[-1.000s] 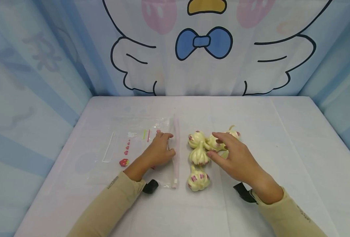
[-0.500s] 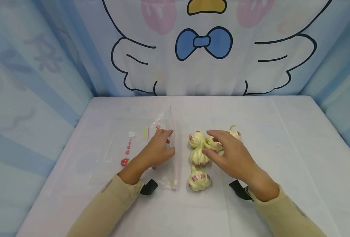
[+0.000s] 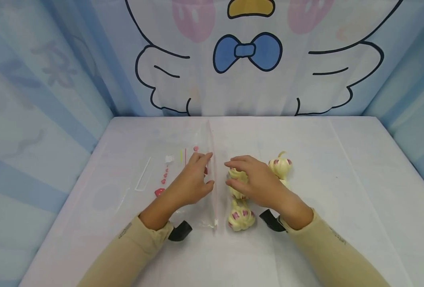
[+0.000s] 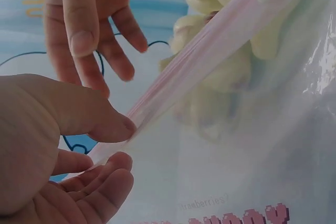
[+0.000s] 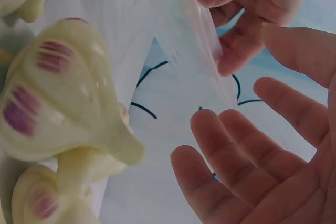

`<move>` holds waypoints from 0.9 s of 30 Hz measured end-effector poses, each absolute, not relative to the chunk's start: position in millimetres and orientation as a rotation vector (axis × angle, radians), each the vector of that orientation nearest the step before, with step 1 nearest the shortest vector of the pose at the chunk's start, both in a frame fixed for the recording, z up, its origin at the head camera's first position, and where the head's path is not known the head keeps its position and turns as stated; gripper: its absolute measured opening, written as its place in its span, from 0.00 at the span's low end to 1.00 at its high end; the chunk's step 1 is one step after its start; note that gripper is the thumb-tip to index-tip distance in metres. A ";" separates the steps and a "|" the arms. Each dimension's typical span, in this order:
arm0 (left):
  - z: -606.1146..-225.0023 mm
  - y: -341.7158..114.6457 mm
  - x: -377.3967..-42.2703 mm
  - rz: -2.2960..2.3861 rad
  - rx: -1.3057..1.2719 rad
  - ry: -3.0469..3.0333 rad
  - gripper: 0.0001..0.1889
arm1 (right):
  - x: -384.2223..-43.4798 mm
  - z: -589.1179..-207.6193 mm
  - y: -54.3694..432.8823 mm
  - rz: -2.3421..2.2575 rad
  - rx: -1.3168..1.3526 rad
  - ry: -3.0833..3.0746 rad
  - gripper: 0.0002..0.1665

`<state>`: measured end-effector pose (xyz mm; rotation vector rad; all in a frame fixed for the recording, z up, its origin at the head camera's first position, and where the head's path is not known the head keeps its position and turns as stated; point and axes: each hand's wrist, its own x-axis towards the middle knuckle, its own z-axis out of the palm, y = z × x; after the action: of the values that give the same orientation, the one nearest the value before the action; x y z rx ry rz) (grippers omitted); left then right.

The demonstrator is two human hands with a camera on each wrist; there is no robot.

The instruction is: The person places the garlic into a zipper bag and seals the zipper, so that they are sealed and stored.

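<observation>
A clear zip bag (image 3: 214, 207) with a pink top edge and small strawberry prints lies on the left half of the table, its far corner raised. My left hand (image 3: 192, 183) pinches its pink edge between thumb and fingers, as the left wrist view shows. My right hand (image 3: 258, 179) hovers over the garlic heads with fingers spread and holds nothing. Several pale garlic heads with purple patches lie just right of the bag: a near one (image 3: 241, 217), a back right one (image 3: 281, 166), and others partly hidden beneath the right hand. One garlic head (image 5: 58, 93) looms large in the right wrist view.
A white cloth covers the table (image 3: 341, 223). Behind it hangs a curtain (image 3: 247, 91) with a cartoon figure and blue bow, and blue-white curtains close both sides. Black wrist mounts (image 3: 180, 231) stick out from the tan sleeves (image 3: 125, 255).
My right hand has moved left over the garlic towards the bag. The bag's far corner has risen in my left hand, and its prints have shifted slightly right. The garlic has stayed put.
</observation>
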<state>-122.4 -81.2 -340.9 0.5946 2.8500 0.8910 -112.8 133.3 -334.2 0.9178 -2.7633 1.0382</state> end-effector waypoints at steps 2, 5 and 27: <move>-338.9 -80.8 -121.3 0.872 0.580 2.848 0.39 | -114.8 -333.2 127.8 0.998 0.951 -2.793 0.26; -336.0 -79.5 -119.7 0.846 0.542 2.834 0.40 | -117.2 -332.1 121.6 0.953 0.990 -2.829 0.25; -322.8 -82.6 -110.0 1.031 0.565 2.847 0.46 | -124.9 -333.8 106.5 1.026 0.731 -2.883 0.23</move>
<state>-110.0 -82.6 -322.8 0.5652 2.8470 1.0313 -124.9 106.5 -333.8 0.7311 -2.8835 1.0264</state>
